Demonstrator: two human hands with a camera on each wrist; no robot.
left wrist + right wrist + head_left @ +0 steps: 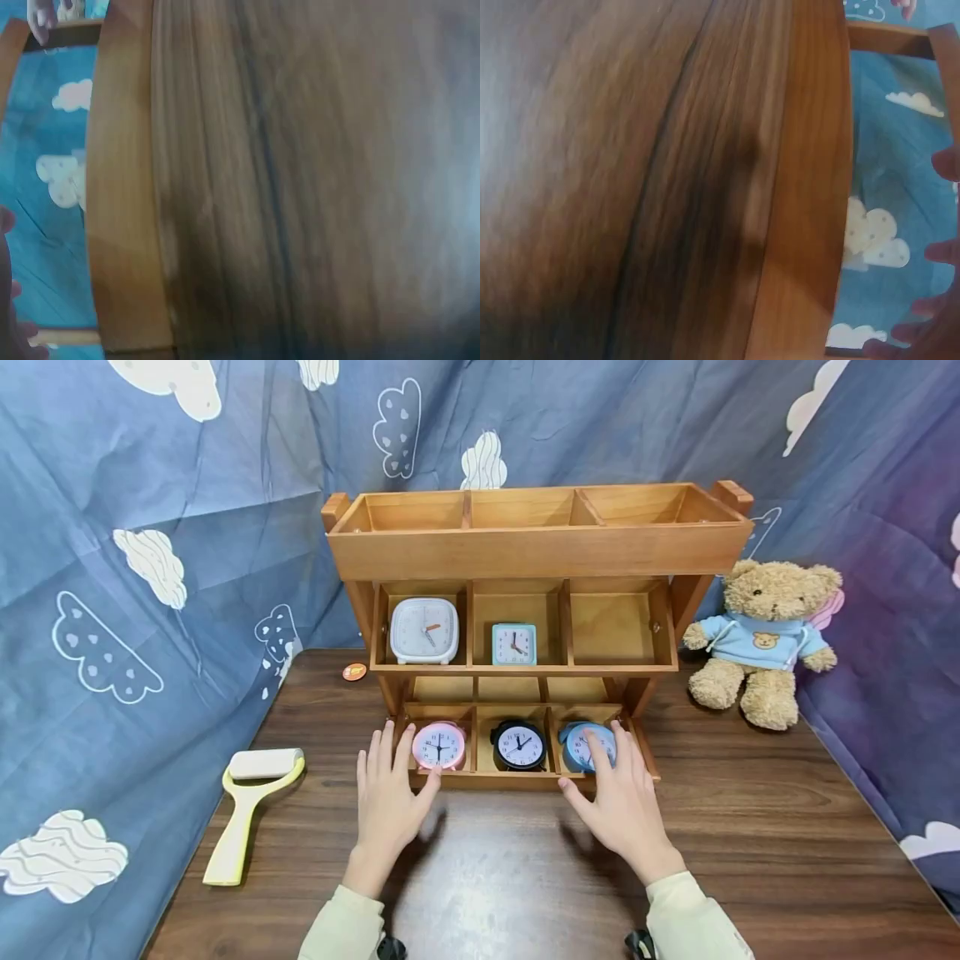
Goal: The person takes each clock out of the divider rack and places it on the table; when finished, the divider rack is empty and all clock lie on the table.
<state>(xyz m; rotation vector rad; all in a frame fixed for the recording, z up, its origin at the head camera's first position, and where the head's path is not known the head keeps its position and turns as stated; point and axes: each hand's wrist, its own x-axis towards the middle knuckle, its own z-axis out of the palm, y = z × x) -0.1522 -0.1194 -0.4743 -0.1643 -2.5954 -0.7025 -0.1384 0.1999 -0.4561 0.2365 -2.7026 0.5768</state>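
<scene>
A three-tier wooden shelf (540, 550) stands on the table in the head view. My left hand (393, 806), fingers spread, is at the left end of its bottom tier, nearest a pink round alarm clock (439, 747). At the right end my right hand (621, 806) has its fingers spread too, partly covering a blue alarm clock (581, 747). Between them sits a black alarm clock (519, 747) in the middle compartment. Whether the fingertips touch the shelf or the blue clock, I cannot tell. The wrist views show only fingers (9, 277) (937, 300) at their outer edges.
The middle tier holds a white square clock (424, 631) and a small turquoise clock (514, 644). A yellow-handled lint roller (242, 827) lies at left, an orange round piece (354, 672) beside the shelf. To the right sits a teddy bear (757, 639). Blue cloud-patterned fabric (247, 468) hangs behind.
</scene>
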